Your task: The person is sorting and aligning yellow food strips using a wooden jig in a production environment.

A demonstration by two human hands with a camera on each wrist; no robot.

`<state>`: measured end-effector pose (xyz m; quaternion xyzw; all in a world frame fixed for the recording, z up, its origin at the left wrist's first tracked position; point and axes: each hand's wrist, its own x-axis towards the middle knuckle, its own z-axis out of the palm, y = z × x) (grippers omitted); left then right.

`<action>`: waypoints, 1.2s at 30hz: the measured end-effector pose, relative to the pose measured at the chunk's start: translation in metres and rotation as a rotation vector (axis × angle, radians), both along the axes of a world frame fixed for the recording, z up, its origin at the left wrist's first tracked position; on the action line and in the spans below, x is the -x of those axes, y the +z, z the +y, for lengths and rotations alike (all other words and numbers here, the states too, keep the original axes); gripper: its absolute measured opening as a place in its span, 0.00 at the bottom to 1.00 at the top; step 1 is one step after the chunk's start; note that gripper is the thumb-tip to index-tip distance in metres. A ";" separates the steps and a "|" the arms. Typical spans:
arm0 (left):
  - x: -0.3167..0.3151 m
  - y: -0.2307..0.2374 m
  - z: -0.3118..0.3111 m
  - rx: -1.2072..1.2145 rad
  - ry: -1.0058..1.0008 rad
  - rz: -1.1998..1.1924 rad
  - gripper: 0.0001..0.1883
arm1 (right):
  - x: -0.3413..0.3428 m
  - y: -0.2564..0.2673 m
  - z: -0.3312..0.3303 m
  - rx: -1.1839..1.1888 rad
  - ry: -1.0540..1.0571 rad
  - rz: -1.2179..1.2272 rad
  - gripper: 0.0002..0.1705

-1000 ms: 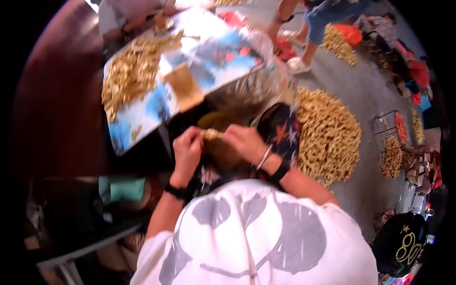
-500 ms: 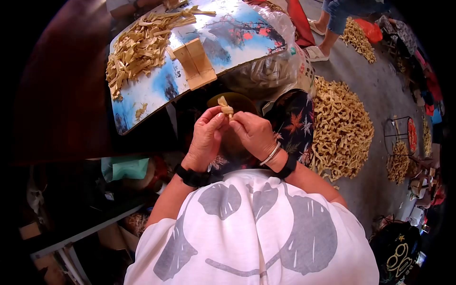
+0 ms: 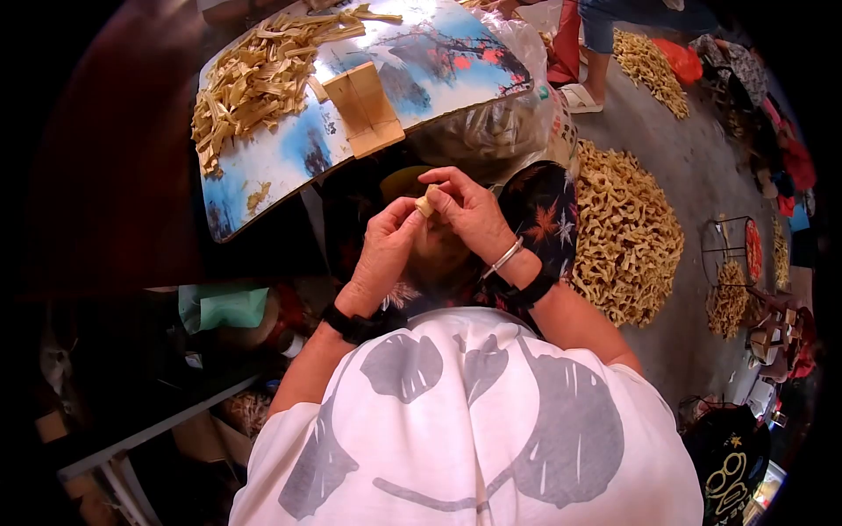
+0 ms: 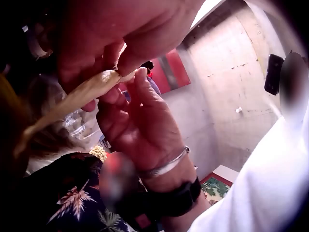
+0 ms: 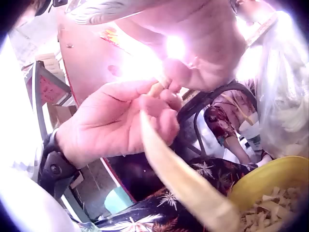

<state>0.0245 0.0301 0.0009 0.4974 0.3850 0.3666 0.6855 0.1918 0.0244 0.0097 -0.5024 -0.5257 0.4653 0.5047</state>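
Note:
A pale yellow twisted strip (image 3: pixel 424 207) is pinched between both hands over the lap. The left hand (image 3: pixel 387 250) grips it from the left with thumb and fingers. From the right, the right hand (image 3: pixel 470 216) pinches it too, fingertips close to the left ones. In the left wrist view a long tapering end of the strip (image 4: pixel 82 99) hangs out past the fingers, and the right hand (image 4: pixel 145 125) meets it. The right wrist view shows the left hand (image 5: pixel 120 118) curled round the strip, its loose end (image 5: pixel 181 181) hanging toward a yellow bowl (image 5: pixel 256 181) of small scraps.
A patterned table (image 3: pixel 289 162) ahead bears a pile of dry strips (image 3: pixel 263 79) and a wooden block (image 3: pixel 361 110). Right of the lap lies a large heap of knotted pieces (image 3: pixel 627 237) on the floor. A clear plastic bag (image 3: pixel 500 131) stands beside the table.
Both hands have come up and closer together; the right hand has moved from beside the knotted piece to above it, and the piece is now mostly covered by fingers.

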 end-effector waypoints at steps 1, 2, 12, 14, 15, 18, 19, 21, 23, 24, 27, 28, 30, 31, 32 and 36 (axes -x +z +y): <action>-0.002 0.002 -0.003 0.045 0.048 -0.059 0.11 | -0.002 -0.004 0.002 0.117 0.107 0.204 0.13; -0.007 0.010 -0.007 0.089 0.097 -0.118 0.11 | -0.002 -0.002 0.001 0.049 0.049 0.062 0.12; -0.007 0.007 -0.014 -0.303 0.080 0.247 0.05 | 0.004 0.009 -0.005 -0.061 -0.157 -0.234 0.10; -0.005 0.008 -0.016 -0.177 0.045 0.173 0.05 | 0.005 0.002 -0.003 0.018 -0.124 -0.072 0.10; -0.004 0.008 -0.016 -0.137 0.031 0.107 0.04 | 0.004 -0.007 0.000 0.079 -0.096 0.054 0.10; -0.008 0.014 -0.016 -0.093 0.089 -0.058 0.04 | -0.004 0.000 0.003 0.279 0.044 0.517 0.09; -0.008 0.017 -0.015 -0.092 0.125 -0.106 0.04 | -0.006 0.009 0.005 0.347 0.103 0.686 0.09; -0.006 0.018 -0.012 -0.058 0.147 -0.132 0.05 | -0.004 0.018 0.004 0.307 0.158 0.527 0.09; -0.006 0.019 -0.012 -0.007 0.162 -0.126 0.05 | -0.007 0.009 0.003 0.197 0.249 0.290 0.09; -0.005 0.018 -0.012 0.027 0.158 -0.157 0.05 | -0.007 0.005 0.006 0.083 0.242 0.217 0.09; -0.003 0.013 -0.015 0.135 0.162 -0.265 0.06 | -0.008 0.007 0.006 0.228 0.072 0.399 0.10; -0.003 0.012 -0.016 0.175 0.175 -0.312 0.06 | -0.010 0.006 0.006 0.258 0.078 0.581 0.10; -0.002 0.012 -0.016 0.225 0.208 -0.376 0.06 | -0.009 0.010 0.002 0.306 0.178 0.610 0.10; -0.003 0.011 -0.015 0.238 0.226 -0.391 0.06 | -0.008 0.013 0.000 0.330 0.228 0.624 0.11; -0.004 0.011 -0.015 0.251 0.242 -0.407 0.06 | -0.008 0.014 -0.002 0.351 0.320 0.512 0.10; 0.002 0.000 -0.014 0.142 0.194 -0.259 0.07 | 0.000 -0.011 0.006 0.010 0.228 0.031 0.13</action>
